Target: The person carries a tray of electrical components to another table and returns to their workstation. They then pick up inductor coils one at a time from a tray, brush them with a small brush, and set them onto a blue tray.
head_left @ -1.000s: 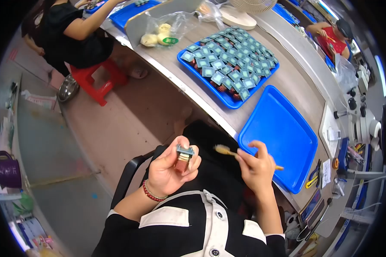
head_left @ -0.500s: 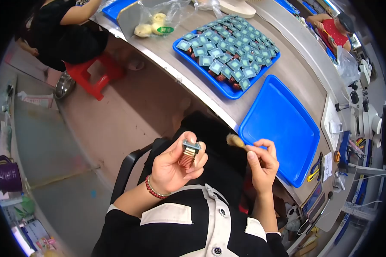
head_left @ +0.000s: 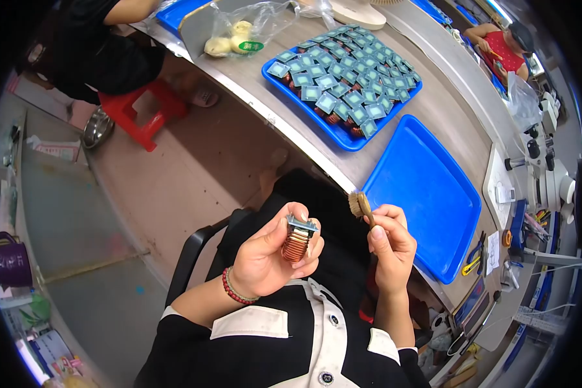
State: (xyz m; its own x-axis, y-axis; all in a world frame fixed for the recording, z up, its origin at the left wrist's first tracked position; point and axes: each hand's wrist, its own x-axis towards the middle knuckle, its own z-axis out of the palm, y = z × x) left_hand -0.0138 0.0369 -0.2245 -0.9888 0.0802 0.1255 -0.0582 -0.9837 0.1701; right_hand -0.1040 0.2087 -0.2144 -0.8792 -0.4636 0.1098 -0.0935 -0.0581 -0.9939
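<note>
My left hand (head_left: 268, 255) grips a copper-wound coil (head_left: 296, 244) between thumb and fingers, its small square base plate facing up. In my right hand (head_left: 392, 249) is a small brush (head_left: 361, 204) with a wooden handle, pinched between thumb and fingers. The bristles point left, toward the coil, and stand apart from it. Beyond my hands a blue tray (head_left: 343, 141) holds many similar coils, packed with their square plates upward. Nearer to my right hand lies a second blue tray (head_left: 427, 187) with nothing in it.
A plastic bag with pale round items (head_left: 229, 42) lies at the table's far left. Yellow-handled pliers (head_left: 473, 262) and other tools lie on the right. A red stool (head_left: 142, 110) stands on the floor beside a seated person in black. Another person in red works across the table.
The brush has turned more upright, with its bristles now facing left. My left hand has shifted slightly right, tilting the coil so more of its copper winding shows.
</note>
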